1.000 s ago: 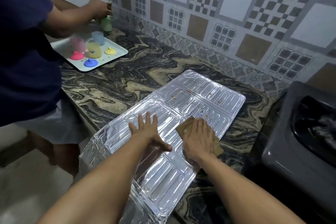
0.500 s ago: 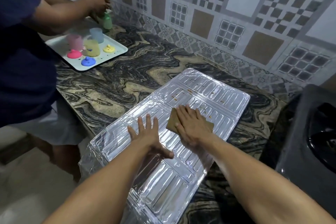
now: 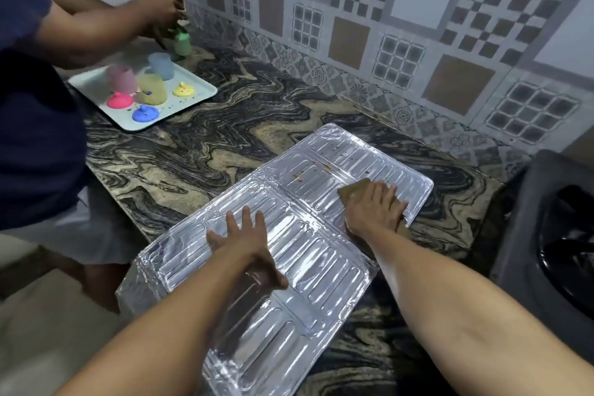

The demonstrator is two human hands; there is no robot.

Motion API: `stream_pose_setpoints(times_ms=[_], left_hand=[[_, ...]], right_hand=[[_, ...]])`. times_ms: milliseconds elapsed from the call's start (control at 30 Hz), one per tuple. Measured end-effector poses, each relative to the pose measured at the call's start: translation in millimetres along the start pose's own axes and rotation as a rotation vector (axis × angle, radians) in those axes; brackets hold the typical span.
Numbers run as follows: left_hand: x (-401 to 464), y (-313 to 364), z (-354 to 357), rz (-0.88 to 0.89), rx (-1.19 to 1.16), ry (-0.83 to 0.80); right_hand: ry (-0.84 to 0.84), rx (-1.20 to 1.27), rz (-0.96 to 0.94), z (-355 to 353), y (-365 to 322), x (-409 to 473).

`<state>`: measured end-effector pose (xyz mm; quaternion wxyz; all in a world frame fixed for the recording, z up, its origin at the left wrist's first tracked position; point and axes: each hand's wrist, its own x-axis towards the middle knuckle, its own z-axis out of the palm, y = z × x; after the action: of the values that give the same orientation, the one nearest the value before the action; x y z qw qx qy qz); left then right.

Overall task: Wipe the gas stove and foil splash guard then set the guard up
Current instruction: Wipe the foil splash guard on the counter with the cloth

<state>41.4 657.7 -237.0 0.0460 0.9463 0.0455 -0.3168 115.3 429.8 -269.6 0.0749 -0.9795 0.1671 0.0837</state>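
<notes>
The foil splash guard point(image 3: 299, 235) lies flat on the marbled counter point(image 3: 199, 151), its near end hanging past the counter edge. My left hand point(image 3: 247, 244) presses flat on the middle panel, fingers spread. My right hand point(image 3: 376, 206) lies flat on a brown cloth point(image 3: 352, 191) on the far panel near its right edge. Brown stains point(image 3: 305, 175) dot the far panel left of the cloth. The dark gas stove point(image 3: 546, 251) stands at the right edge, only partly in view.
Another person in a dark blue shirt point(image 3: 32, 106) stands at the left, one hand on a green bottle point(image 3: 182, 42). A pale tray point(image 3: 199, 95) with coloured cups and lids sits at the counter's far left. The tiled wall point(image 3: 385, 26) runs behind.
My right hand has slid the cloth along the guard, from the middle fold to the far panel's right side. My left hand has stayed pressed on the middle panel.
</notes>
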Motion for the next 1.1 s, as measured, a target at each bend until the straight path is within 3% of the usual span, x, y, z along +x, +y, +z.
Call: stream_pose_setpoints(times_ms=[200,467,633,900,1100], left_hand=[[20.8,34.5,-15.4,0.042,-0.153,0.278],[36.0,39.8,-17.7,0.063,-0.153,0.064],[44.3,39.9,-17.3,0.074,-0.173,0.006],[47.4,38.4,-19.0,0.088,-0.100,-0.056],[44.8,39.1,-21.9,0.084,-0.097,-0.073]], right_hand=[[0.026,0.020,-0.003,6.1,-2.3,-2.7],[0.018,0.028,-0.061,5.9,10.0,10.1],[-0.035,-0.015,0.074,-19.2,48.5,45.4],[-0.013,-0.034,0.168,-23.7,44.8,68.5],[-0.046,-0.064,-0.176,-12.3,11.8,24.5]])
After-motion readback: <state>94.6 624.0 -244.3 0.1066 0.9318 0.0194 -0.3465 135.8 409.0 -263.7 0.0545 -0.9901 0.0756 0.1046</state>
